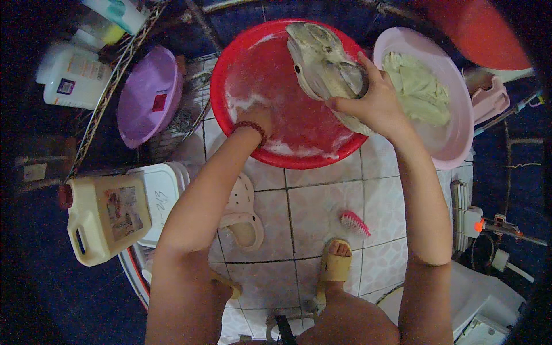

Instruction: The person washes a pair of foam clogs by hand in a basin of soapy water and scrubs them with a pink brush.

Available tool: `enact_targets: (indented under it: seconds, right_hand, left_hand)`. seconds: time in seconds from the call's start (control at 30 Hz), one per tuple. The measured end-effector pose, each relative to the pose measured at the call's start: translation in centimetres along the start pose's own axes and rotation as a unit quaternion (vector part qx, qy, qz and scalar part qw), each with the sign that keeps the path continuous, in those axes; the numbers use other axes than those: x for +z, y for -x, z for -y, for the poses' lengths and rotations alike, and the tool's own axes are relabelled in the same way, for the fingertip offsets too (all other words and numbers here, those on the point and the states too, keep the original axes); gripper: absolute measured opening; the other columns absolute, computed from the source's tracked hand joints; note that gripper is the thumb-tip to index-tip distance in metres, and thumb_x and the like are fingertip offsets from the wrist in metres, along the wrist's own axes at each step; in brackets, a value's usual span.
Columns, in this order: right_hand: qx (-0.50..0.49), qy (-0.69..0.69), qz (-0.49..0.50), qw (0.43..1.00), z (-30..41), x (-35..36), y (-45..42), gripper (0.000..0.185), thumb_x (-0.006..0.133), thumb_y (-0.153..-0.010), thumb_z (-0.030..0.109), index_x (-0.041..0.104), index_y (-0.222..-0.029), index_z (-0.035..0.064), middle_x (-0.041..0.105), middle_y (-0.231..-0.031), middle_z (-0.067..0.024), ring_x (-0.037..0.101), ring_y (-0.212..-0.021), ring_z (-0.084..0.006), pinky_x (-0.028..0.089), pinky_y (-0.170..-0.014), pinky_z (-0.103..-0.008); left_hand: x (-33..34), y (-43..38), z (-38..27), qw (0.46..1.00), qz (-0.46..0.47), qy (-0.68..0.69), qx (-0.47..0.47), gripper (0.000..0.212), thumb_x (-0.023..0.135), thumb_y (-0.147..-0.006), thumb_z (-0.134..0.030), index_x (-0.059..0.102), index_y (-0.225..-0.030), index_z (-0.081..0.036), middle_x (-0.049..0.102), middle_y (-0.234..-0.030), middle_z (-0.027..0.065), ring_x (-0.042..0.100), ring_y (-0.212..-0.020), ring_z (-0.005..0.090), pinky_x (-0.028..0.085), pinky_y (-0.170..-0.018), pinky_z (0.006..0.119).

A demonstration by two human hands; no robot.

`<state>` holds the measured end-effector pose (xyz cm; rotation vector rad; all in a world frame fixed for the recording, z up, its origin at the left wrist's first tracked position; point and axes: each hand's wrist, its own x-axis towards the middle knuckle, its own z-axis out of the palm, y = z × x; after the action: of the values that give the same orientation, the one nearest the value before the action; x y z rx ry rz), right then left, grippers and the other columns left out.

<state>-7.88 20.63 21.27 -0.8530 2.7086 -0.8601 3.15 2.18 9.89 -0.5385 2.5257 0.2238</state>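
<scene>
A red plastic basin (220, 108) of cloudy, sudsy water stands on the tiled floor before me. My right hand (373, 99) grips a soiled, pale clog (321, 64), its sole turned up, over the basin's right side. At the basin's left side my left hand (256, 116) is sunk in the water up to the beaded bracelet; its fingers are hidden, so I cannot tell what they touch. A pink-backed scrub brush (355, 223) lies on the floor. Another pale clog (243, 213) rests there, partly behind my left forearm.
To the right is a pink basin (463, 125) with pale green cloth (418, 88) in water. A purple basin (148, 97) leans at the left. Below it stand a beige jug (108, 220) and a lidded white tub (159, 202). White bottles (77, 75) sit upper left.
</scene>
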Motion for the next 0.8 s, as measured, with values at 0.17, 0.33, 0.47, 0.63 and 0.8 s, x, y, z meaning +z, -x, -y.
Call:
enact_targets:
  seconds: [0.17, 0.33, 0.47, 0.63, 0.8]
  right_hand:
    - [-0.072, 0.009, -0.072, 0.995, 1.7, -2.3, 0.6, 0.1, 0.075, -0.046, 0.038, 0.033, -0.13, 0.0069, 0.042, -0.114, -0.024, 0.043, -0.106, -0.0368, 0.037, -0.092, -0.0394]
    - [-0.111, 0.028, -0.143, 0.983, 2.8, -3.7, 1.7, 0.102, 0.077, -0.044, 0.037, 0.031, -0.131, 0.0095, 0.042, -0.114, -0.0241, 0.042, -0.105, -0.0386, 0.037, -0.091, -0.0414]
    - [-0.179, 0.026, -0.223, 0.958, 4.0, -3.3, 2.9, 0.103, 0.078, -0.046, 0.029, 0.026, -0.133, 0.0075, 0.04, -0.115, -0.0219, 0.044, -0.105, -0.0337, 0.037, -0.09, -0.0377]
    - [-0.062, 0.077, -0.124, 0.987, 1.8, 1.5, 3.8, 0.103, 0.078, -0.051, 0.026, 0.02, -0.134, 0.0054, 0.044, -0.118, -0.0196, 0.047, -0.106, -0.0306, 0.039, -0.089, -0.0353]
    - [0.117, -0.4, 0.039, 0.908, -2.7, 2.8, 4.3, 0.082, 0.068, -0.067, 0.03, 0.025, -0.132, 0.0031, 0.049, -0.117, -0.0167, 0.052, -0.103, -0.0268, 0.042, -0.087, -0.0361]
  left_hand:
    - [3.2, -0.7, 3.0, 0.995, -0.089, 0.038, 0.019, 0.044, 0.049, -0.079, -0.033, 0.049, -0.118, -0.012, 0.047, -0.122, 0.0109, 0.043, -0.113, 0.0263, 0.032, -0.095, 0.043]
    - [2.4, 0.3, 1.9, 0.99, -0.112, 0.086, -0.012, 0.044, 0.049, -0.079, -0.036, 0.051, -0.115, -0.011, 0.053, -0.113, 0.0139, 0.05, -0.104, 0.0298, 0.036, -0.092, 0.042]
    - [2.7, 1.3, 2.6, 0.968, -0.227, 0.111, 0.008, 0.04, 0.05, -0.078, -0.037, 0.056, -0.107, -0.01, 0.058, -0.104, 0.0147, 0.053, -0.098, 0.0303, 0.037, -0.091, 0.042]
    - [2.4, 1.7, 1.9, 0.966, -0.217, 0.138, -0.023, 0.036, 0.051, -0.077, -0.035, 0.059, -0.101, -0.009, 0.059, -0.101, 0.0134, 0.053, -0.098, 0.0291, 0.037, -0.09, 0.041]
    - [2.4, 1.9, 2.0, 0.938, -0.285, 0.181, 0.075, 0.036, 0.05, -0.078, -0.03, 0.055, -0.106, -0.006, 0.057, -0.103, 0.0157, 0.049, -0.103, 0.0311, 0.035, -0.092, 0.039]
